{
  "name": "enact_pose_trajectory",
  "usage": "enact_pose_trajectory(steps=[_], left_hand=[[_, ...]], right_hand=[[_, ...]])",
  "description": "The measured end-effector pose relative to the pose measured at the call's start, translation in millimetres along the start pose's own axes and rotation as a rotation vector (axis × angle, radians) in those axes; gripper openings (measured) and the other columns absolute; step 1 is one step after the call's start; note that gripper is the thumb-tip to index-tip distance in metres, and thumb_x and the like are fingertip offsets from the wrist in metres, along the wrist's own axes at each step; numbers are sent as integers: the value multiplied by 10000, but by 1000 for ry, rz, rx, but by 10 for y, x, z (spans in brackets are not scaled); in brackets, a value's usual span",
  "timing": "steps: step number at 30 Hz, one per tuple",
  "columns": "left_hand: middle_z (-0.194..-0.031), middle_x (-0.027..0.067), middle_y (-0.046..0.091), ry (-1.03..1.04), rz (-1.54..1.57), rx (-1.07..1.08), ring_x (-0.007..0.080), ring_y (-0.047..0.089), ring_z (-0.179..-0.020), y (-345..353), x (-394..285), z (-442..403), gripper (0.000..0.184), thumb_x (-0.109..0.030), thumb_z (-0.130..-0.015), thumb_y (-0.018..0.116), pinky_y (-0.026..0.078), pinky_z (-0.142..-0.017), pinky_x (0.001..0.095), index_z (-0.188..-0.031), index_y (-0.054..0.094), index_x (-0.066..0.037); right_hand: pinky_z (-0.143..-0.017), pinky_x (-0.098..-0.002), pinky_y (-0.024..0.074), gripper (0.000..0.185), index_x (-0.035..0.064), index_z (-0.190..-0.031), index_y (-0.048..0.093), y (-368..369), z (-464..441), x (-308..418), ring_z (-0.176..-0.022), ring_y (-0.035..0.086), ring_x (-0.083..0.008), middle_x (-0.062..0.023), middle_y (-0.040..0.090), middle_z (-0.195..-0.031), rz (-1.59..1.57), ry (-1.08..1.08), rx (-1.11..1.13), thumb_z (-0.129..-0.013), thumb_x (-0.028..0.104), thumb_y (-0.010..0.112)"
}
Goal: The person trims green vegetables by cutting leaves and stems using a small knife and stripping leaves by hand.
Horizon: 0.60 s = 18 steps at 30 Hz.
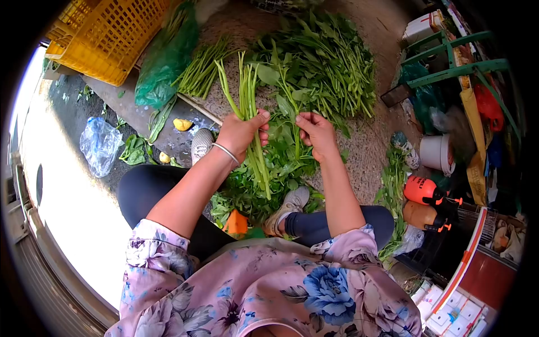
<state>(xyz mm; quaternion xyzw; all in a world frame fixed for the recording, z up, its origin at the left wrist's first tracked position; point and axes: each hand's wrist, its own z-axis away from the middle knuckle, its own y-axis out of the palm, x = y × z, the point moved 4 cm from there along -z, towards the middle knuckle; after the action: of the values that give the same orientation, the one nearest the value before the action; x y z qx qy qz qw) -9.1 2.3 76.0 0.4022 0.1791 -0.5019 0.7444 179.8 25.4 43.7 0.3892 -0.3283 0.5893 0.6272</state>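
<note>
Crate (106,39), yellow with openwork sides, at upper left. Clear plastic bag (101,145) lies lower, on dark ground near the bright strip. Green plastic bag (168,62) beside the crate; to its right, cut bundle (205,70) on the floor. Yellow lump (182,124) near the left shoe (202,145).

Left hand (238,135): clamped round a bunch of long stems (247,92), held above the loose greens (230,194) between the feet; stem ends project past the hand at both ends. Right hand (318,133): thumb and fingers pinched on leafy sprig (296,140). Hands well apart, a gap between them over the greens.

Large leafy pile (331,62) beyond the hands; its right edge meets concrete floor (362,151), which runs as a bare strip down to the right knee. Past that strip, a row of greens (392,185), then white bucket (435,153), orange spray bottle (420,190) and green metal frame (457,70) bound the right side.
</note>
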Motion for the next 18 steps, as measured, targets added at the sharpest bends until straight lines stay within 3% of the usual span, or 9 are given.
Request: enact_pose_trajectory(steps=[8,14,18], left_hand=[[-705,58,586,117,-100,9,134,532,-570,205,138,57,135,-53,-746,629,428,-462,256,-865,569,-30],[-784,44,602,102,-25,168,139,559,-648,269,128,79,193,-64,-748,628,433,-497,259,-929,560,-66],[-829,29,609,-45,17,231,140,565,-668,275,141,119,188,-116,-768,626,431,-500,254,-942,557,-92]], right_hand=[[-368,-156,258,202,19,-892,582,217,544,41,-505,478,-45,6,566,-694,-150,-108,-54,-742,120,672],[-439,-170,338,157,12,-833,602,269,635,114,-520,462,-50,3,578,-702,-124,-194,-98,-736,110,676],[-479,-183,366,140,15,-808,611,282,673,140,-542,457,-45,6,585,-702,-32,-207,-126,-723,98,686]])
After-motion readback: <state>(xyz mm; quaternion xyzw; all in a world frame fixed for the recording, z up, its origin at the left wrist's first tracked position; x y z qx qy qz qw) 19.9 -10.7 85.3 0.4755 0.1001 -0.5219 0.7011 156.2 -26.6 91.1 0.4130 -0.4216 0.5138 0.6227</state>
